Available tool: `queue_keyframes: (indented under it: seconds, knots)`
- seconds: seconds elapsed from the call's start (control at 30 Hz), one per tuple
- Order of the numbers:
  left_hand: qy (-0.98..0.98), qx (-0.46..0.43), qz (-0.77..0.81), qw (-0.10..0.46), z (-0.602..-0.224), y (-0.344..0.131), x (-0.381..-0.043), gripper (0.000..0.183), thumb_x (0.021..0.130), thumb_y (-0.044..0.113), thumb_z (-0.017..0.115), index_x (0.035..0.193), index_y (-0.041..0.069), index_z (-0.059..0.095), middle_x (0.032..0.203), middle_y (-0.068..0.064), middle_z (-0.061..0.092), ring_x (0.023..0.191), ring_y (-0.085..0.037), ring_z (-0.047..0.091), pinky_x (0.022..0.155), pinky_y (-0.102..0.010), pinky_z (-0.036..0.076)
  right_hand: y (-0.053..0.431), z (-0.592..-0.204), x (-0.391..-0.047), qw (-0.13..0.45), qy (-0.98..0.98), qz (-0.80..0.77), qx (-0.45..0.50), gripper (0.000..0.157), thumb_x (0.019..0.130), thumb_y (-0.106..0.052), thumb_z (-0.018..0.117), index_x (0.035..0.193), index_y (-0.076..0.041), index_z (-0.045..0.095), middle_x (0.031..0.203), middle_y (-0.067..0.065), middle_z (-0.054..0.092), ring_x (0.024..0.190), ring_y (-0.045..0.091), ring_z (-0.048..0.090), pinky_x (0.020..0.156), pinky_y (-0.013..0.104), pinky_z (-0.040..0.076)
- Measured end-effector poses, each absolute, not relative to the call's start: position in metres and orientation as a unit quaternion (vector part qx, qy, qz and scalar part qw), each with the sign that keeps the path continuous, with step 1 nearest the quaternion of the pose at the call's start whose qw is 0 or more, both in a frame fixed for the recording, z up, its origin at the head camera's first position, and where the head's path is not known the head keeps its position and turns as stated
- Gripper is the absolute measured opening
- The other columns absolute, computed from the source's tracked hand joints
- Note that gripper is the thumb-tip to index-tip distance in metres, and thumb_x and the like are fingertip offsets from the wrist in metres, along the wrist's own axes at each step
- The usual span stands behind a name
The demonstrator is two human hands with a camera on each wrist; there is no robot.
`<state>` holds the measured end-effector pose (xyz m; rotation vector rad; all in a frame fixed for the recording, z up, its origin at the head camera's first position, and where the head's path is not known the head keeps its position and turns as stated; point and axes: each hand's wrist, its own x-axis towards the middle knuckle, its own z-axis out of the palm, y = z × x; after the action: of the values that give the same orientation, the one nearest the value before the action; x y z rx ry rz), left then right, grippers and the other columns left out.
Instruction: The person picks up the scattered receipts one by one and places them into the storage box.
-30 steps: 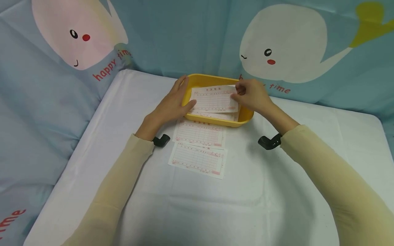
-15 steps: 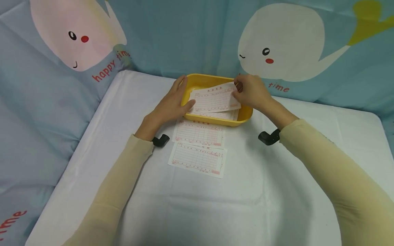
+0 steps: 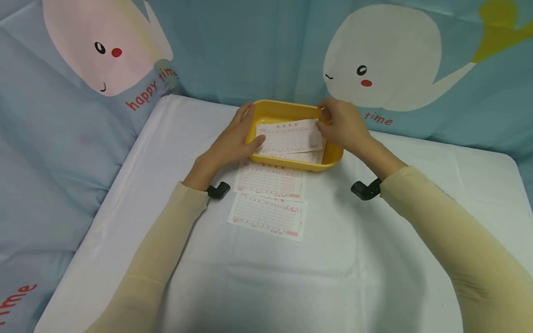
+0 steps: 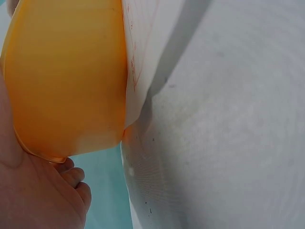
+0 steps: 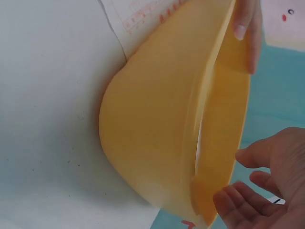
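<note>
A yellow plastic basket (image 3: pixel 297 164) stands near the back of the white table, with several printed paper slips (image 3: pixel 287 138) lying overlapped inside. My left hand (image 3: pixel 234 142) grips its left end, thumb over the front rim and fingers along the outer back side. In the left wrist view, fingertips curl past the edge of the basket (image 4: pixel 66 86). Above the right end of the basket is my right hand (image 3: pixel 344 124), close by the top slip's right edge. The right wrist view shows the right hand (image 5: pixel 267 186) with thumb and fingers parted and nothing between them.
Two more printed slips lie in front of the basket, the upper slip (image 3: pixel 269 181) partly under its front side and the lower slip (image 3: pixel 267 216) nearer me. A blue curtain with cartoon whales (image 3: pixel 387 55) hangs behind the white table (image 3: pixel 266 286).
The top slip, earlier pinched and lifted at its right end by my right hand, now lies lower in the basket, released. The left hand stays in place.
</note>
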<state>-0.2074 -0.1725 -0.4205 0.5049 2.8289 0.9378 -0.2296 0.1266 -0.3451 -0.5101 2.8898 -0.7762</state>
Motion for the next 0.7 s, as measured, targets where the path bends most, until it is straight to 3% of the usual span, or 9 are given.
queue_keyframes:
  seconds: [0.3, 0.5, 0.7]
  knots:
    - [0.935, 0.172, 0.306, 0.055, -0.420, -0.172, -0.208, 0.091, 0.106, 0.051, 0.050, 0.171, 0.013, -0.001, 0.181, -0.004, -0.004, 0.167, -0.027, 0.016, 0.133, -0.049, 0.025, 0.130, -0.351, -0.208, 0.025, 0.947, -0.254, -0.194, 0.045, 0.100, -0.020, 0.067, 0.140, 0.001, 0.064, 0.137, 0.024, 0.064, 0.119, 0.040, 0.060, 0.103, 0.057, 0.053]
    - [0.935, 0.172, 0.305, 0.057, -0.421, -0.173, -0.207, 0.092, 0.106, 0.052, 0.049, 0.171, 0.012, -0.002, 0.181, -0.004, -0.004, 0.167, -0.026, 0.014, 0.134, -0.048, 0.024, 0.133, -0.355, -0.188, 0.004, 0.945, -0.255, -0.205, 0.043, 0.100, -0.023, 0.068, 0.137, 0.000, 0.065, 0.136, 0.021, 0.063, 0.110, 0.036, 0.059, 0.095, 0.053, 0.053]
    - [0.934, 0.170, 0.310, 0.058, -0.421, -0.173, -0.207, 0.092, 0.106, 0.051, 0.050, 0.171, 0.012, -0.002, 0.181, -0.004, -0.005, 0.167, -0.026, 0.014, 0.134, -0.049, 0.024, 0.136, -0.362, -0.163, -0.023, 0.937, -0.276, -0.212, 0.040, 0.098, -0.021, 0.070, 0.132, -0.001, 0.068, 0.137, 0.018, 0.063, 0.114, 0.034, 0.057, 0.093, 0.050, 0.051]
